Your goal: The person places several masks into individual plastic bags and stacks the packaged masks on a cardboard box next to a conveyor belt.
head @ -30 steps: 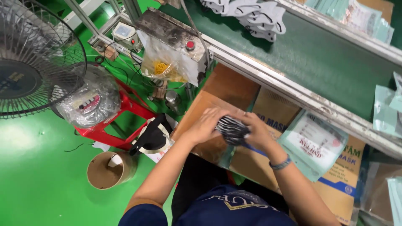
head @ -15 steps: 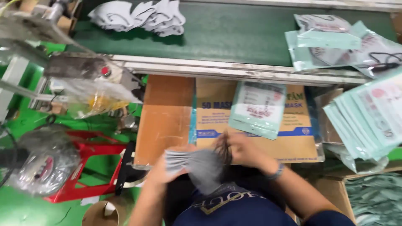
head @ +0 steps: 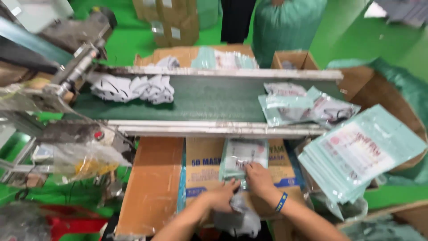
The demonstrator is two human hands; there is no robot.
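My left hand (head: pixel 221 198) grips a bundle of grey face masks (head: pixel 240 218) low in front of me. My right hand (head: pixel 260 177), with a blue wristband, pinches the lower edge of a pale green plastic pouch (head: pixel 243 157) that lies on a flattened cardboard box (head: pixel 200 167). The two hands sit close together at the pouch's open end, the masks just below it. The picture is blurred, so finger detail is unclear.
A green conveyor belt (head: pixel 209 100) runs across ahead, carrying loose white masks (head: pixel 133 87) at left and filled pouches (head: pixel 303 105) at right. A stack of empty pouches (head: pixel 361 151) fans out at right. Cardboard boxes (head: pixel 292 58) and a green sack (head: pixel 290 27) stand beyond.
The view has swung up toward the belt. My hands moved forward with the grey masks to the pouch on the cardboard, and my right hand now holds the pouch's edge.
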